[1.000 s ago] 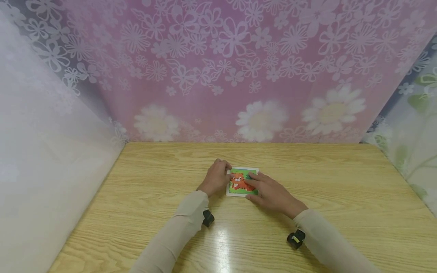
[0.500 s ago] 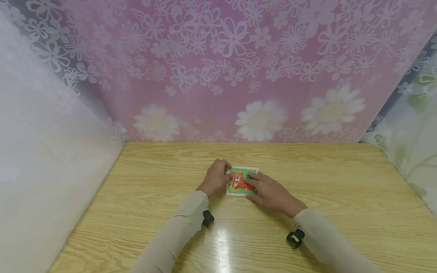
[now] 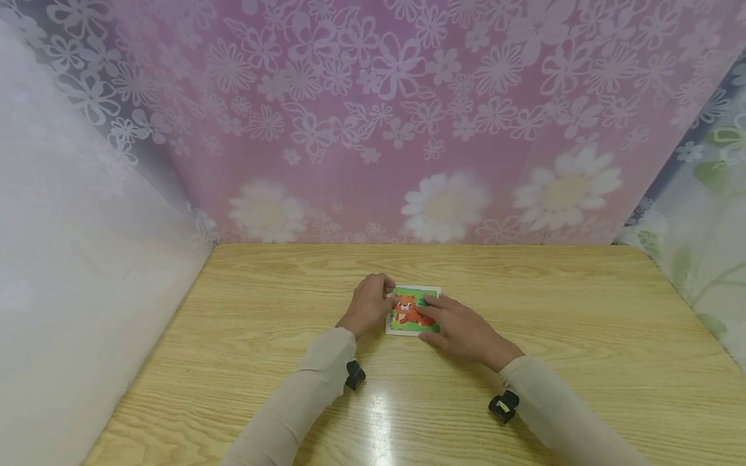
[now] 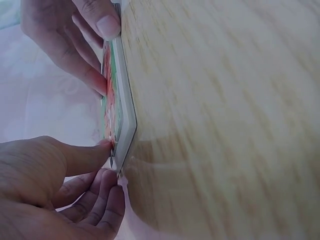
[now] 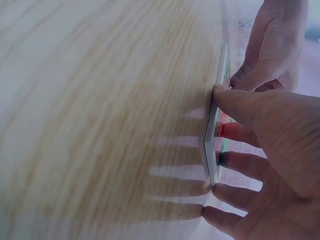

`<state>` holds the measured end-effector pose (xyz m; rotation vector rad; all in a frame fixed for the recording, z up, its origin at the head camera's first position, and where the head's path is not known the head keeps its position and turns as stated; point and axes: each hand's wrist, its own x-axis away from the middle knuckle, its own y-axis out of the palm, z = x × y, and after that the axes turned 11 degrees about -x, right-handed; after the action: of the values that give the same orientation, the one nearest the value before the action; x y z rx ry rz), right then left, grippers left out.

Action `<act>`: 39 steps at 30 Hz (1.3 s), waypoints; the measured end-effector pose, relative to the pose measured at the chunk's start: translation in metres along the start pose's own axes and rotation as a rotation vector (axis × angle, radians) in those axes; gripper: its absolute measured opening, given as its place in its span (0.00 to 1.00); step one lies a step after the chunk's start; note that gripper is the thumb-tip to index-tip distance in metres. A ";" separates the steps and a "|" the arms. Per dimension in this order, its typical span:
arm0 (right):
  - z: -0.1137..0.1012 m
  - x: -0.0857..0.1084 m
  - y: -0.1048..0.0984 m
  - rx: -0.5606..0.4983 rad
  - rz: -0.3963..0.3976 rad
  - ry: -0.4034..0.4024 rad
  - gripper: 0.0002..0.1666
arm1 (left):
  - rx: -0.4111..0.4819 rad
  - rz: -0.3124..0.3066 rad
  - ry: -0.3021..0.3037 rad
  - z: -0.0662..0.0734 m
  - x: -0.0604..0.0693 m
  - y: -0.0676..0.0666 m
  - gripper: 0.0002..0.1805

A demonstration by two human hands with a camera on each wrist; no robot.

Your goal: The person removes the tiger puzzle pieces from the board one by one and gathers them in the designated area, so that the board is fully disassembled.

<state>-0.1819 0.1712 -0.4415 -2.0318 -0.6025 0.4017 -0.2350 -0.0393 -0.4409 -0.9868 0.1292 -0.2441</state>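
Note:
A square board with a white border, showing an orange tiger on green, lies flat on the table. The left hand is at its left side; in the left wrist view, that hand's thumb lies on the picture's edge, its bent fingers against the side of the board. Over the right part is the right hand, spread. The right wrist view has its thumb on the near edge, two fingertips on the picture and the other fingers by the far side of the board.
The wood-grain table surrounds the board. A pink floral curtain stands behind its back edge, with pale sheets at the left and right. Black wrist cameras hang at both sleeves.

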 end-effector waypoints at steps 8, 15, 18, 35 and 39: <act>-0.001 0.000 -0.001 0.003 -0.009 0.015 0.34 | 0.005 0.014 0.011 -0.003 -0.001 0.002 0.13; -0.002 0.000 -0.001 0.009 -0.011 0.019 0.34 | 0.015 0.020 0.012 -0.001 0.000 0.001 0.12; -0.002 0.001 -0.001 0.009 -0.008 0.013 0.34 | 0.035 0.030 0.010 -0.002 0.000 0.001 0.11; -0.003 0.001 -0.001 0.008 -0.015 0.021 0.33 | 0.185 0.092 -0.003 -0.004 0.001 0.002 0.04; -0.002 0.001 0.000 0.008 -0.020 0.029 0.33 | 0.207 0.093 -0.010 -0.005 0.000 0.002 0.04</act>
<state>-0.1800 0.1708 -0.4405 -2.0187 -0.6022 0.3620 -0.2354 -0.0421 -0.4454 -0.7742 0.1374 -0.1634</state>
